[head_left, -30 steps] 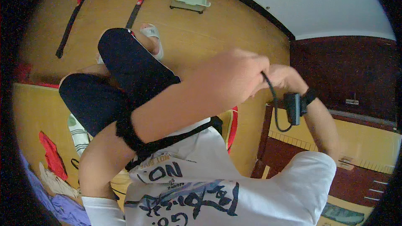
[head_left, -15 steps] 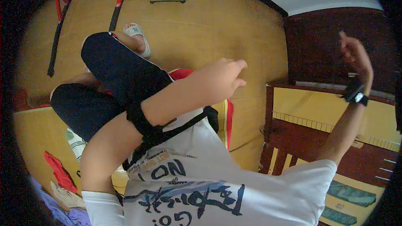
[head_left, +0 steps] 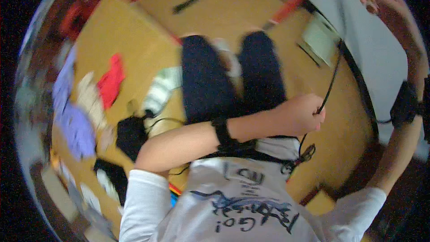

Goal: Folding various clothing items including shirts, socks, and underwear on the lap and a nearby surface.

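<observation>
My left hand point(head_left: 302, 114) reaches across in front of my lap, its fingers closed round a thin black cable point(head_left: 332, 78). Below that fist the cable hangs to a small tangled bunch point(head_left: 307, 153) at my waist. Upward it runs as a nearly straight line to the top of the view. There my raised right hand point(head_left: 378, 0) has its fingers bent and its fingertips at the cable's upper stretch; blur softens this grip. Black straps circle both wrists. A black pouch-like item point(head_left: 131, 136) with a thin cord lies beside my left elbow.
On the yellow wooden surface to my left lie purple point(head_left: 76, 127), beige point(head_left: 89, 94) and red cloths point(head_left: 110, 80), plus a white-and-green striped cloth point(head_left: 160, 92). A pale green tray-like stand point(head_left: 320, 39) is by the wall, near a red-and-black metal frame point(head_left: 286, 11).
The view has swung left, bringing the cloths further in. My left hand, bare before, now grips the black cable. My right arm has risen to the top right.
</observation>
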{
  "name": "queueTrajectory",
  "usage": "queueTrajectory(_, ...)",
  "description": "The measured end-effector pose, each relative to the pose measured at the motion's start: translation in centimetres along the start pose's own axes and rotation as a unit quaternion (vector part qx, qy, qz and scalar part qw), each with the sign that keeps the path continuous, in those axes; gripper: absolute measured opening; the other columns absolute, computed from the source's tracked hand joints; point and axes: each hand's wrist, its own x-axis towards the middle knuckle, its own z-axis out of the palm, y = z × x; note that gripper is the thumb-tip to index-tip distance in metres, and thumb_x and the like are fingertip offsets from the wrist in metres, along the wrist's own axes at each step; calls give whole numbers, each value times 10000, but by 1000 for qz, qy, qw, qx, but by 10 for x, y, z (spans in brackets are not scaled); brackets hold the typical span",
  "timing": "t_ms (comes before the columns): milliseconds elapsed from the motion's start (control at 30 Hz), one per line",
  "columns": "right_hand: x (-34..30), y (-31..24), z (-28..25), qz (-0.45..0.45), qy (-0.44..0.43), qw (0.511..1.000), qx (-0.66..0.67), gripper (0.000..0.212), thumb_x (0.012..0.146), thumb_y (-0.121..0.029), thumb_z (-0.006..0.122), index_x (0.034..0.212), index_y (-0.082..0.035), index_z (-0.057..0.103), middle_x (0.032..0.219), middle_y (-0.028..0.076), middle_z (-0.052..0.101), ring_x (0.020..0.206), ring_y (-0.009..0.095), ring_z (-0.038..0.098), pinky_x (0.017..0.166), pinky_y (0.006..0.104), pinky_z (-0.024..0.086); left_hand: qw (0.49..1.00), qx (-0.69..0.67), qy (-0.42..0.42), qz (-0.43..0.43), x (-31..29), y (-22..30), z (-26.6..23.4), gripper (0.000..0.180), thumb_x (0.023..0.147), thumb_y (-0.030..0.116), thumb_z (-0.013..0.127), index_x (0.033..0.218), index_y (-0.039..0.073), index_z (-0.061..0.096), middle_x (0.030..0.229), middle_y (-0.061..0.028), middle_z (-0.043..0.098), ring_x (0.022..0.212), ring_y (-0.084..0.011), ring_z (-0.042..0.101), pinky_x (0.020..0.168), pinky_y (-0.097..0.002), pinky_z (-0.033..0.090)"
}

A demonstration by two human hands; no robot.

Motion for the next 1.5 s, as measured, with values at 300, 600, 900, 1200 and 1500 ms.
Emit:
queueTrajectory(300, 130, -72, 217, -188, -324, 916, 139, 381, 927, -104, 559, 1290, -15, 487, 1131, 148, 621, 939, 194, 616, 839, 291, 490, 830, -104, 536, -118, -288, 16, -138, 292, 953, 200, 508, 1143, -17, 560, 1004, -108, 655, 934, -187, 634, 836, -293, 511)
queueTrajectory(600, 61, -113, 401, -619, -253, 738, -89, 111, 858, -67, 506, 889, 1, 587, 864, 162, 604, 815, 308, 593, 703, 371, 474, 293, 303, 800, -427, -652, -85, -66, 378, 760, 196, 675, 1042, -46, 606, 935, -188, 667, 898, -313, 644, 807, -373, 503)
queueTrajectory(900, 14, 18, 473, -431, -511, 654, -354, 227, 839, -230, 572, 932, -25, 603, 929, 137, 603, 941, 290, 579, 813, 438, 470, 330, 231, 743, -534, -639, -156, -38, 567, 957, 382, 402, 1323, -52, 418, 1297, -264, 489, 1229, -414, 439, 1092, -525, 190)
queueTrajectory(1200, 21, 95, 441, -432, -368, 731, -378, 582, 847, -413, 571, 1253, 2, 524, 1359, 237, 434, 1328, 395, 307, 1106, 593, 96, 201, 384, 703, -564, -593, -140, -81, 444, 905, 211, 433, 1247, -72, 434, 1294, -293, 455, 1226, -436, 417, 1022, -565, 310)
queueTrajectory(1500, 37, 119, 452, -411, -406, 765, -283, 618, 806, -517, 576, 1155, -8, 598, 1268, 120, 541, 1302, 310, 361, 1109, 578, 81, 707, 304, 440, -463, -459, -90, -182, 704, 679, 159, 794, 1290, 32, 467, 1263, -190, 536, 1201, -348, 481, 1005, -398, 393)
